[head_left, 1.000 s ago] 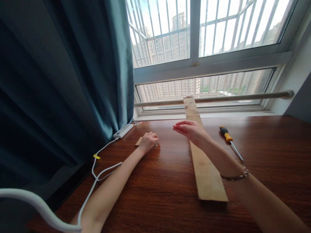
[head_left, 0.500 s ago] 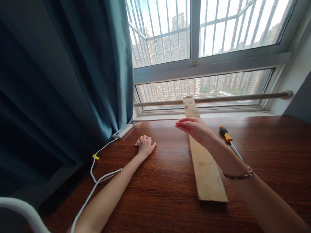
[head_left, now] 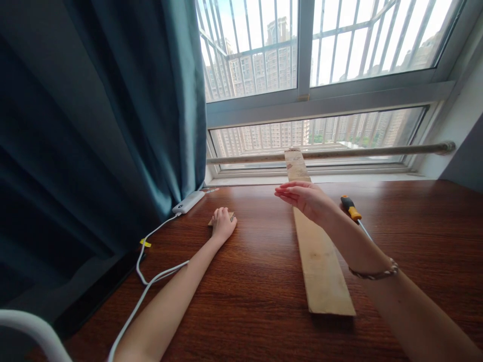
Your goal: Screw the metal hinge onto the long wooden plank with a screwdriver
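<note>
head view: left hand (head_left: 222, 223) curled on table (head_left: 256, 281), fingers pinching what looks like small screw (head_left: 233, 217), knuckles over small wood block (head_left: 212, 221). right hand (head_left: 306, 199) flat, empty, hovering above long plank (head_left: 320, 266), not touching. plank long axis runs from near edge away to window rail (head_left: 377, 151). screw sits well left of plank; left hand nearer it. screwdriver (head_left: 354, 213) just right of plank, nearer right hand

A dark wooden table (head_left: 415, 226) meets a barred window (head_left: 339, 75) at the far side; a teal curtain (head_left: 113, 125) hangs left, daylight pouring in.
</note>
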### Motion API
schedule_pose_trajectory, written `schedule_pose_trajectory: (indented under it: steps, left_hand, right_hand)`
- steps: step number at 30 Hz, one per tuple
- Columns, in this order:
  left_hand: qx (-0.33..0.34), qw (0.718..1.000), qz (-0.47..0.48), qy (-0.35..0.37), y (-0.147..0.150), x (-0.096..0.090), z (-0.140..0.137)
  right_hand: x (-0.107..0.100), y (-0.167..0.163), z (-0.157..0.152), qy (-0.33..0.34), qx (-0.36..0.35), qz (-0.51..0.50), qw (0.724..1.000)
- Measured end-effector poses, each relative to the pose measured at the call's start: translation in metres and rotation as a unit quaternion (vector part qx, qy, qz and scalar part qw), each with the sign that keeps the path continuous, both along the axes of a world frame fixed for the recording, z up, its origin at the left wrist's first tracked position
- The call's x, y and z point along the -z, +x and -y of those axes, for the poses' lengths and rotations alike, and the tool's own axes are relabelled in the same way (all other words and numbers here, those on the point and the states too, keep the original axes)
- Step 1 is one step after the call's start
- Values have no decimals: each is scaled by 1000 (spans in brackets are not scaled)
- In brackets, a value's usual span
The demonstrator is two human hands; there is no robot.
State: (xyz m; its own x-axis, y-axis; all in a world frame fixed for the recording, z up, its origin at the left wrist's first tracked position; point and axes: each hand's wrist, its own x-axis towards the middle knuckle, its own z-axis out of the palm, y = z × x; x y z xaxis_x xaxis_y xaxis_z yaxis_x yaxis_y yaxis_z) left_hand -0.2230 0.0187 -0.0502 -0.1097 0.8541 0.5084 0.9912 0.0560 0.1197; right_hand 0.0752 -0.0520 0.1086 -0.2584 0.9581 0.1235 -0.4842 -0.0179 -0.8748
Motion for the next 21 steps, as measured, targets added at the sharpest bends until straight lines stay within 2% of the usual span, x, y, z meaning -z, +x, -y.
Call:
schedule_pose_trajectory:
  steps: [4,9,13,15,17,19,21]
  left_hand:
    - [3,1000,7,-26,-4,3,-3]
    - [3,999,3,-37,-5,2,-2]
    - [7,999,0,-41,-3,-2,0]
    - [12,1000,-2,-25,2,-5,4]
    - [43,999,-5,-1,9,-9,10]
    - [108,994,3,15,19,-13,20]
    - [183,982,42,22,33,-17,29]
  right_hand:
    - [0,2,-2,-1,-3,5,1000]
    - [-2,17,-11,28,15,11,999]
    - [-13,44,-17,48,95,30,994]
    - [-19,63,-19,62,161,83,981]
    - [-21,86,-25,69,235,197,949]
    - [-14,111,-35,50,288,351,889]
    - [2,138,-48,-1,295,482,825]
